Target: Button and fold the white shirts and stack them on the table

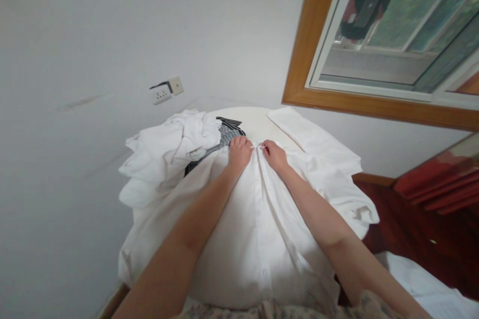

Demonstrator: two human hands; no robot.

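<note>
A white button-front shirt (243, 239) lies spread over a round table, its placket running up the middle toward the collar end. At that far end my left hand (240, 152) is closed on the shirt's edge, left of the placket. Just to the right, my right hand (275, 155) pinches the other edge of the shirt between thumb and fingers. A small gap separates the two hands. The exact bit of cloth under my fingertips is too small to make out.
White crumpled cloth (168, 144) is piled at the left, beside a dark striped cloth (230, 132). Folded white cloth (310, 134) lies on the table's (250, 119) right side. Wall sockets (160, 93), a wood-framed window (314, 35) and more white fabric (422, 284) at lower right surround it.
</note>
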